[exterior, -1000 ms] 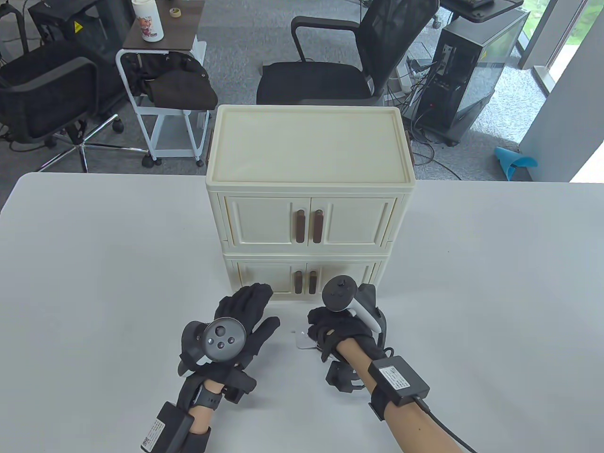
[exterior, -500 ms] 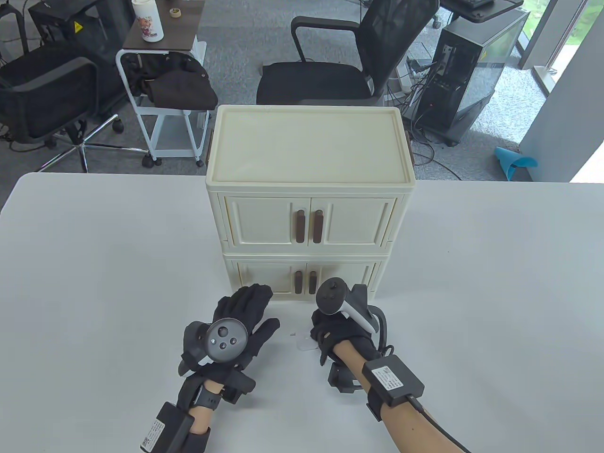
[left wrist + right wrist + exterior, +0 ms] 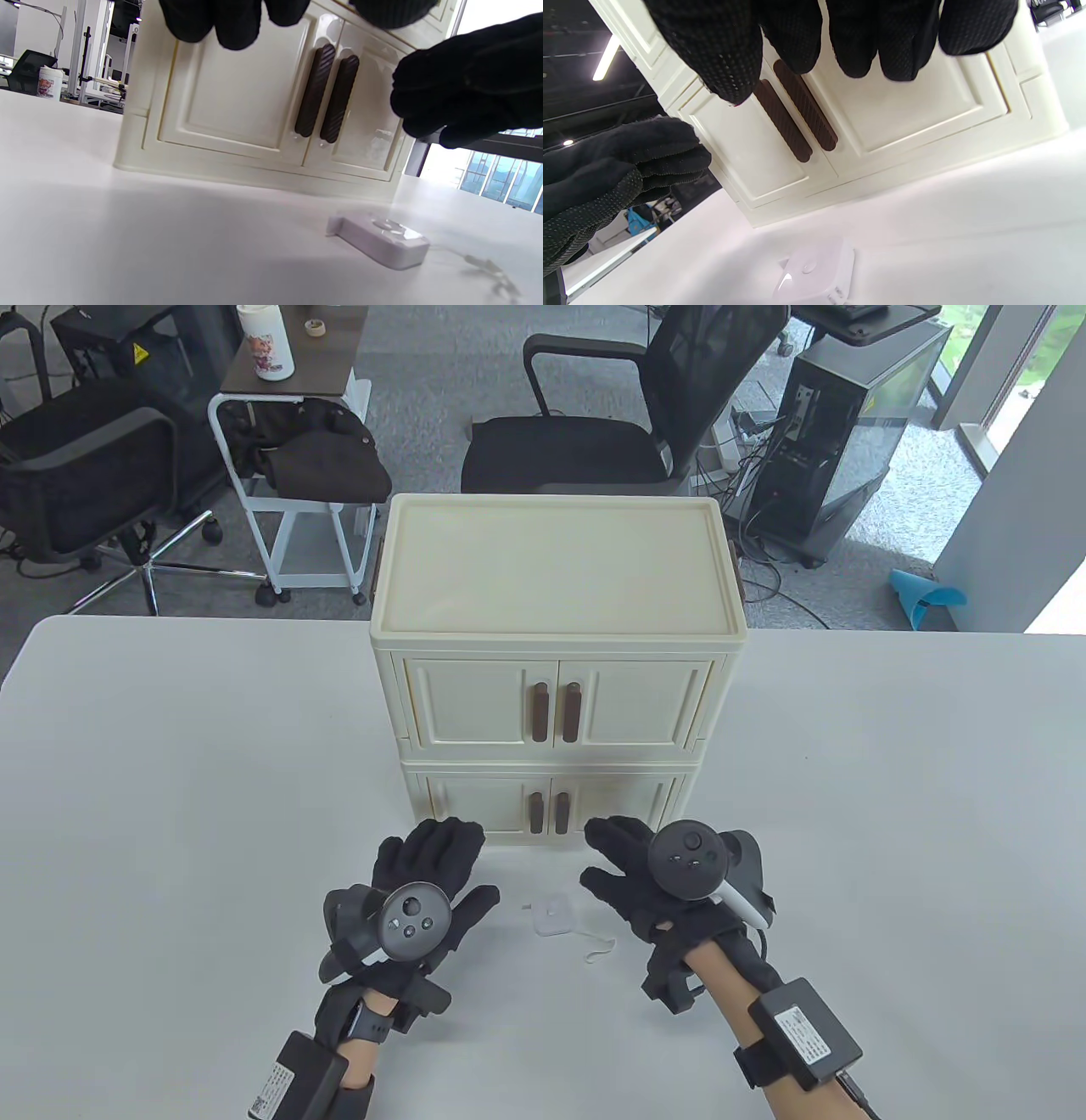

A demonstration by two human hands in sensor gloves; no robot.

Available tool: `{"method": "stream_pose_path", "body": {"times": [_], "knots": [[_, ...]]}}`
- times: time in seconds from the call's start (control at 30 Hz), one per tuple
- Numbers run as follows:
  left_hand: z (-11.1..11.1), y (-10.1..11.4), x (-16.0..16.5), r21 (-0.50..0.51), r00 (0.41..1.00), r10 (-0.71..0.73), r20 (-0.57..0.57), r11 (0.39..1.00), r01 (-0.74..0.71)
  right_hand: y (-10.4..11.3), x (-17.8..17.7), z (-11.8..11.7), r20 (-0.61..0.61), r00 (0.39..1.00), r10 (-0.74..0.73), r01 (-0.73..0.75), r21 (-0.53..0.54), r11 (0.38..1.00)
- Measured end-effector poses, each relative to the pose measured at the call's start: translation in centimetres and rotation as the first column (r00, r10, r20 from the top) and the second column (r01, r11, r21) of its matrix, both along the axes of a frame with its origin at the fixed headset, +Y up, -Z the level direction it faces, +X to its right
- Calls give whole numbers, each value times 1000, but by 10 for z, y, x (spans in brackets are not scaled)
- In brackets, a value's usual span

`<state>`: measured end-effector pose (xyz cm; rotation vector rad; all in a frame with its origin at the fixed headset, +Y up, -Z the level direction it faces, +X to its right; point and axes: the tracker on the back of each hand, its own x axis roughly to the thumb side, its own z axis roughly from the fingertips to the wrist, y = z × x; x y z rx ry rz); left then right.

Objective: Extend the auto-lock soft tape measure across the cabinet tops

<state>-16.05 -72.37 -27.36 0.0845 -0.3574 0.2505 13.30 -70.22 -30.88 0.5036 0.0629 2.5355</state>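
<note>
A small white tape measure case (image 3: 552, 914) lies flat on the white table (image 3: 170, 780) in front of the cream two-tier cabinet (image 3: 556, 568). A thin white loop (image 3: 599, 952) trails from it to the right. It also shows in the left wrist view (image 3: 384, 239) and the right wrist view (image 3: 814, 277). My left hand (image 3: 433, 869) is open, palm down, left of the case, not touching it. My right hand (image 3: 632, 874) is open, fingers spread, just right of the case and off it.
The cabinet has brown door handles (image 3: 554, 711) and stands mid-table. Behind the table are a black office chair (image 3: 611, 415), a white cart (image 3: 288, 466) and a computer tower (image 3: 840, 432).
My right hand let go of the tape measure, opened and moved right. The case now lies uncovered on the table. My left hand barely moved.
</note>
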Motion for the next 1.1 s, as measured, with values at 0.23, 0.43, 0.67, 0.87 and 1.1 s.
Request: {"method": "stream_pose_path", "body": {"times": [0.23,0.43,0.67,0.87,1.1], "knots": [[-1,-9,3,-34,996,-81,24,996,81,-19,12,11,15,999,36,-37,91,995],[-2,-22,13,-58,978,-203,53,977,206,-45,8,17,-4,992,125,-125,85,989],[-6,-32,17,-96,962,-265,71,958,271,-55,4,19,-27,978,205,-203,69,977],[-6,-31,16,-97,963,-262,71,959,268,-57,-1,22,-40,968,249,-246,71,967],[-7,-31,16,-94,963,-260,69,960,265,-57,-4,23,-48,964,262,-258,77,963]]}}
